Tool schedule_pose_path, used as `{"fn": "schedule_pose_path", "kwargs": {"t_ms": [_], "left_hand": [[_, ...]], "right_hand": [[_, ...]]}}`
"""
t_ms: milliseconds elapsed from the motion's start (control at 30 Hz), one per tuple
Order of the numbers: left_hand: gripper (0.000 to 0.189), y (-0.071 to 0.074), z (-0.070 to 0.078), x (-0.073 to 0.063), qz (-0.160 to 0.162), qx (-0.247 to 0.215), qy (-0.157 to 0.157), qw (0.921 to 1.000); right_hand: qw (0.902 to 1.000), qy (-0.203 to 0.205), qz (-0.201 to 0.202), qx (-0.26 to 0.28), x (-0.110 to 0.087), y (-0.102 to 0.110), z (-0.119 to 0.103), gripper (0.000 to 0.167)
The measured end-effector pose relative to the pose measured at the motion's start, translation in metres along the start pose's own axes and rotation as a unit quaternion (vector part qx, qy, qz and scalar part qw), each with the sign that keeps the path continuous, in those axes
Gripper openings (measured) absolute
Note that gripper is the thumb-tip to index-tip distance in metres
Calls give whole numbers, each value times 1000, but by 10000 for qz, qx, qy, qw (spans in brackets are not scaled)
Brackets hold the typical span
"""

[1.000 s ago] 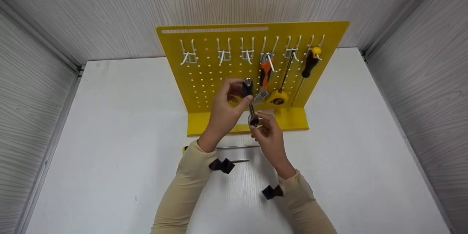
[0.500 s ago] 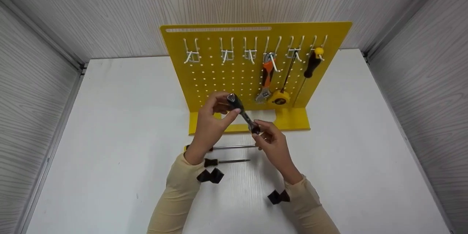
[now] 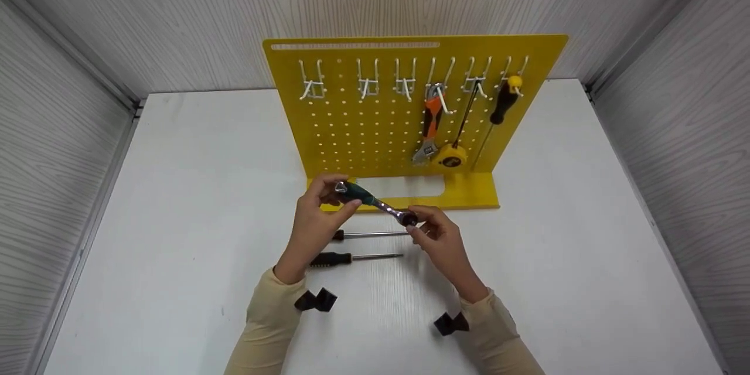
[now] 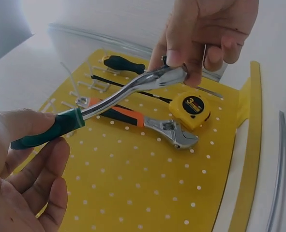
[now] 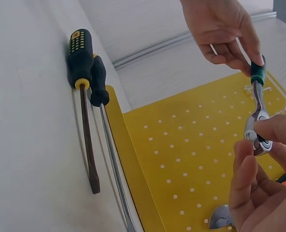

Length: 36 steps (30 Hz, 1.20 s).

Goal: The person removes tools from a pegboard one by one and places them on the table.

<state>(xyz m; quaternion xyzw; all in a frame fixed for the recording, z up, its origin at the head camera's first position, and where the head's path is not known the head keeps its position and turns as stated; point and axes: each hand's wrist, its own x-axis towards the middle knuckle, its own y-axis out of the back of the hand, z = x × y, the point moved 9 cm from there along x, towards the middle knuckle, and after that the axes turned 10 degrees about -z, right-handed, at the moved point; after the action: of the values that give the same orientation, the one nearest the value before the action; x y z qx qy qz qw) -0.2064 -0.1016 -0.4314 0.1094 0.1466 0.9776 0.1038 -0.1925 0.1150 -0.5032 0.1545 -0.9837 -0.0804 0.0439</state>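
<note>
Both hands hold a ratchet wrench with a chrome shaft and a dark green handle, in front of the yellow pegboard. The left hand pinches the handle between thumb and fingers, as the left wrist view shows with the green grip. At the other end, the right hand pinches the round ratchet head with thumb and fingertips. The tool slants down from left to right in the head view. Below the hands, two screwdrivers lie on the white table: a short one and a longer one, partly covered.
The yellow pegboard stands upright behind the hands. An adjustable wrench, a yellow tape measure and a screwdriver hang on its right side. Bare white hooks stick out on the left. White table surface surrounds the board.
Both hands have come lower with the ratchet wrench, the left hand also moving left. The tool has turned from nearly upright to a slant, and more of the short screwdriver shows.
</note>
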Motion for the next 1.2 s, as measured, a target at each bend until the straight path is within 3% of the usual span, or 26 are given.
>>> {"fn": "schedule_pose_path", "kwargs": {"t_ms": [367,567,967,1200], "left_hand": [[42,8,-26,-25,-254,128,587,9979],[39,12,-43,-38,-183,-85,998,9948],[39,10,-74,-65,-229,-203,1434,9892],[39,13,-88,-81,-278,-313,1847,9819]], "right_hand": [[9989,-307,-318,-170,-6,-9,12,30],[9938,-530,-796,-573,-9,-19,16,36],[9867,-411,-1184,-1035,-14,-29,23,34],[9790,-225,-1554,-1301,-18,-40,24,35]]}}
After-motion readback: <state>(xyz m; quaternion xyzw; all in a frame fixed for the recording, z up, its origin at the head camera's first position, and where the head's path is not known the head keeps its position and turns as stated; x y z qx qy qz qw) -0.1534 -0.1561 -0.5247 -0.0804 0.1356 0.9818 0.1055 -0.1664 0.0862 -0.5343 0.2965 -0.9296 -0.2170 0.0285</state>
